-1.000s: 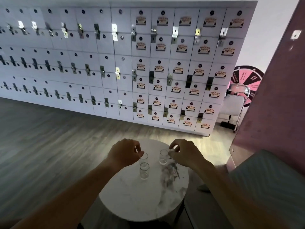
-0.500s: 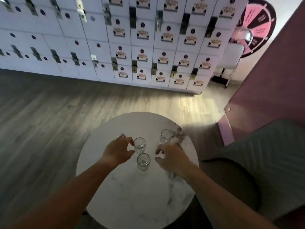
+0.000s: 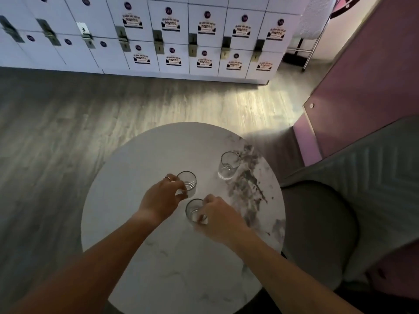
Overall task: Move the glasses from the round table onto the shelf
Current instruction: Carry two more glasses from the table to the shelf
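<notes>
Three clear drinking glasses stand upright on a round white marble table point(image 3: 140, 177). My left hand point(image 3: 162, 198) wraps its fingers around the middle glass point(image 3: 188, 181). My right hand point(image 3: 220, 219) grips the nearest glass point(image 3: 192, 208) from its right side. Farther back on the right, the third glass point(image 3: 229, 165) stands alone, untouched. Both held glasses rest on the tabletop. No shelf is in view.
A wall of white lockers point(image 3: 172, 37) runs across the back. A grey upholstered chair point(image 3: 340, 211) sits right of the table, a pink partition point(image 3: 362, 82) behind it. A metal-framed chair point(image 3: 310, 41) stands far right. Wooden floor point(image 3: 56, 132) lies left of the table.
The view has tilted down and closer to the table. My right hand moved from the far right glass to the nearest glass and closed on it. My left hand closed on the middle glass.
</notes>
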Demonstrator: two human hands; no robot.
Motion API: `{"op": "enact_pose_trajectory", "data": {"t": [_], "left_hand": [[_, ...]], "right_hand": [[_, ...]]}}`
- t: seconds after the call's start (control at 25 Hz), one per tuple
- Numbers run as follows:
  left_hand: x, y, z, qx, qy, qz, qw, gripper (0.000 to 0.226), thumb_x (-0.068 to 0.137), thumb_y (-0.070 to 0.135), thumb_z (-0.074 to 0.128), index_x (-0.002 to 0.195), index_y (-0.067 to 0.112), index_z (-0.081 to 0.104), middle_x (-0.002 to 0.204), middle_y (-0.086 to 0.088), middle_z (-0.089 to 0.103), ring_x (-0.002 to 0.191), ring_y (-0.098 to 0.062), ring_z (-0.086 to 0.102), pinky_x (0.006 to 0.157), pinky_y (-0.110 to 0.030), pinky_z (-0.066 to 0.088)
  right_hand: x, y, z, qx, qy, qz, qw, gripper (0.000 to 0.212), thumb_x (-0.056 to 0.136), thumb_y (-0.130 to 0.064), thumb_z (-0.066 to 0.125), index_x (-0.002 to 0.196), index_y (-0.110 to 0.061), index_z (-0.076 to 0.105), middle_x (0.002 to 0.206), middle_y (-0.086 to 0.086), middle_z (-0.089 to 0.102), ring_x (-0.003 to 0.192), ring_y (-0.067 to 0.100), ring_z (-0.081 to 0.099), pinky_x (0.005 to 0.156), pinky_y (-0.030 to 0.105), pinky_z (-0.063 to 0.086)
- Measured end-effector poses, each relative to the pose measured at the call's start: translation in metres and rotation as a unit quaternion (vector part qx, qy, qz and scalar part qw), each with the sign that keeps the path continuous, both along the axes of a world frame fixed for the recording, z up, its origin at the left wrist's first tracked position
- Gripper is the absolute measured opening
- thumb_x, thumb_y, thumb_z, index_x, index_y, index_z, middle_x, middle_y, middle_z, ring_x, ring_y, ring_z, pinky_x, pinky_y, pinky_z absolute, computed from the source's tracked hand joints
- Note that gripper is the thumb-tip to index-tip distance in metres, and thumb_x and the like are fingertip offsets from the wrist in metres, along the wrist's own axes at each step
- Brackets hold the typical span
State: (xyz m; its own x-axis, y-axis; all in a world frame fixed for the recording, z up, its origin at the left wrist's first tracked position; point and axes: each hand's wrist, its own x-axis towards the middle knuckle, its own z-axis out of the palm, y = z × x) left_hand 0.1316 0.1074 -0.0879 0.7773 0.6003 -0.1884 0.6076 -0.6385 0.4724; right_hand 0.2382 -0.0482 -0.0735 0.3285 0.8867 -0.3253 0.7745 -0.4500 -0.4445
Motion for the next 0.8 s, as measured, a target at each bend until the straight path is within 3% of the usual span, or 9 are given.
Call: {"op": "enact_pose_trajectory", "data": {"t": [0.16, 0.28, 0.44, 0.6, 0.8], "left_hand": [[-0.001, 0.004, 0.005, 0.004, -0.036, -0.020, 0.999, 0.013, 0.089, 0.026, 0.068, 0.095, 0.014, 0.069, 0.114, -0.004, 0.064, 0.094, -0.029, 0.066, 0.075, -0.034, 0.050], [0.005, 0.006, 0.031, 0.025, -0.068, -0.043, 0.996, 0.013, 0.090, 0.024, 0.067, 0.093, 0.011, 0.065, 0.108, -0.006, 0.064, 0.091, -0.030, 0.066, 0.073, -0.034, 0.049], [0.029, 0.006, 0.098, 0.074, -0.138, -0.057, 0.986, 0.014, 0.087, 0.022, 0.072, 0.089, 0.009, 0.066, 0.111, -0.014, 0.067, 0.099, -0.031, 0.066, 0.079, -0.037, 0.051], [0.061, -0.017, 0.193, 0.114, -0.220, -0.101, 0.963, 0.018, 0.083, 0.029, 0.075, 0.084, 0.014, 0.066, 0.103, -0.008, 0.068, 0.079, -0.025, 0.064, 0.071, -0.038, 0.055], [0.101, -0.103, 0.278, 0.132, -0.287, -0.184, 0.931, 0.017, 0.079, 0.033, 0.078, 0.082, 0.020, 0.067, 0.099, 0.004, 0.069, 0.070, -0.021, 0.062, 0.065, -0.035, 0.051]], "right_hand": [[0.003, -0.002, 0.008, 0.015, 0.002, -0.016, 1.000, 0.028, 0.087, -0.040, 0.064, 0.094, -0.014, 0.073, 0.102, 0.004, 0.058, 0.085, 0.022, 0.060, 0.073, 0.036, 0.054], [0.015, -0.006, 0.037, 0.037, 0.005, -0.066, 0.997, 0.028, 0.085, -0.041, 0.068, 0.089, -0.013, 0.070, 0.099, 0.004, 0.058, 0.084, 0.020, 0.060, 0.072, 0.030, 0.050], [0.038, -0.016, 0.101, 0.102, -0.012, -0.111, 0.989, 0.029, 0.084, -0.044, 0.070, 0.081, -0.015, 0.067, 0.101, 0.004, 0.060, 0.085, 0.017, 0.058, 0.073, 0.025, 0.045], [0.060, -0.050, 0.189, 0.188, -0.045, -0.179, 0.965, 0.029, 0.080, -0.047, 0.073, 0.071, -0.026, 0.054, 0.093, -0.002, 0.057, 0.079, 0.013, 0.052, 0.065, 0.017, 0.036], [0.070, -0.151, 0.277, 0.249, -0.098, -0.252, 0.930, 0.027, 0.078, -0.046, 0.073, 0.069, -0.026, 0.058, 0.089, 0.000, 0.054, 0.080, 0.015, 0.051, 0.071, 0.026, 0.037]]}}
